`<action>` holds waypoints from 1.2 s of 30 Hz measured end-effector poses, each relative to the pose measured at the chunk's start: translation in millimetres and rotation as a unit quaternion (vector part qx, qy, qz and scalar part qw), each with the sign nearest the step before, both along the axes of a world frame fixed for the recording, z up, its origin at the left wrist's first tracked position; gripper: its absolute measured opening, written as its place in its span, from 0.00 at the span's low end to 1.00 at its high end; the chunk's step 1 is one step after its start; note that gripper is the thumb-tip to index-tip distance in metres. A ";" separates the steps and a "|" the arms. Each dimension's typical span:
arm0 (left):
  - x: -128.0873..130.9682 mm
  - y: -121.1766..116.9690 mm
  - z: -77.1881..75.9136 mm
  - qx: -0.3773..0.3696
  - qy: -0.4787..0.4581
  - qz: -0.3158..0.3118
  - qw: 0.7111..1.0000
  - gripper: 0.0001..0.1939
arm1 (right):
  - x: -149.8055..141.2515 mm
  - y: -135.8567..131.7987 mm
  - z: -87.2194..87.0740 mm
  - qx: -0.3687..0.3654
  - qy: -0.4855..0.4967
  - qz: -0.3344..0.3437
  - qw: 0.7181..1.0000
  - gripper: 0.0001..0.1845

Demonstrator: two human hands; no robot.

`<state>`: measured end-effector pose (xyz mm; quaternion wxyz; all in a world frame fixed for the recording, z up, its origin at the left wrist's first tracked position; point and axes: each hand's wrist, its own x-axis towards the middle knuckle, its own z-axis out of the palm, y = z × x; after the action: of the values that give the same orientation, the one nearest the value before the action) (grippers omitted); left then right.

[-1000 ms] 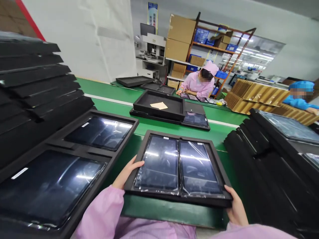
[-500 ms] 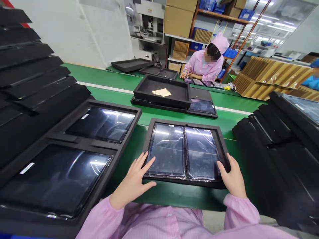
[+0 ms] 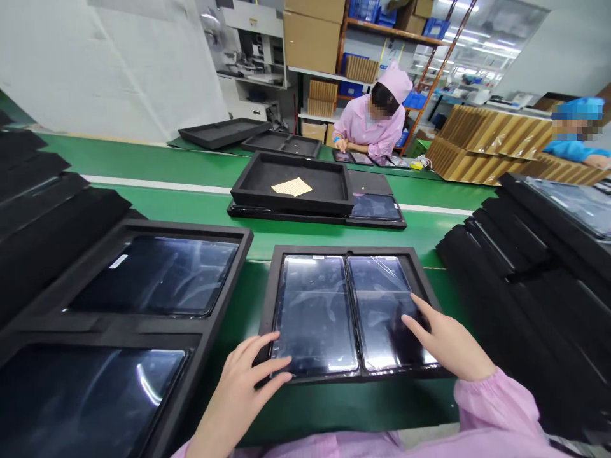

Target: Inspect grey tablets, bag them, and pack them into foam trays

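We judge the work to be partway along, with one tray point(image 3: 272, 292) being tended now. It lies flat on the green worktop point(image 3: 344, 407), right in front of us, with the left panel point(image 3: 315, 318) and the right panel point(image 3: 377, 299) side by side in it, face up. Both look seated, so setting them in place seems done for this tray; any fine squaring-up we cannot judge.

The left grip point(image 3: 238, 381) is open, fingers spread and curved over the tray's near left corner, beside the left panel. The right grip point(image 3: 453, 343) is open too, reaching over the tray's right side to the right panel. Neither is closed round anything, and whether the right fingertips press on the panel or hang just above it we cannot tell.

To the left, a second tray point(image 3: 126, 329) holds an upper panel point(image 3: 153, 273) and a lower panel point(image 3: 86, 401), the latter cut off by the view's edge. We see a left stack point(image 3: 38, 222) of black layers behind it and a right stack point(image 3: 515, 286) with a panel showing on top. What most of those layers hold is hidden, so how much is left overall we cannot say.
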<state>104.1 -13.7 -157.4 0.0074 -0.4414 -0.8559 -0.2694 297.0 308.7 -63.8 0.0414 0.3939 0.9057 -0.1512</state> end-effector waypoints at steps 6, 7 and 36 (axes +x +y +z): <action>0.9 7.7 9.7 0.071 -0.087 0.002 0.994 0.24 | -47.2 -3.1 23.7 0.021 0.030 0.119 0.992 0.32; 0.3 7.9 9.3 0.076 -0.099 -0.001 0.992 0.22 | -55.6 -1.8 23.5 0.025 0.034 0.128 0.991 0.31; -14.7 -6.2 -13.1 0.005 0.069 -0.107 0.992 0.15 | -22.3 20.8 4.8 0.032 0.041 -0.159 0.986 0.13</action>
<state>89.4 -19.9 -170.5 0.0394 -0.5476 -0.8001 -0.2418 274.7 329.5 -58.9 -0.0327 0.5278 0.8367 -0.1423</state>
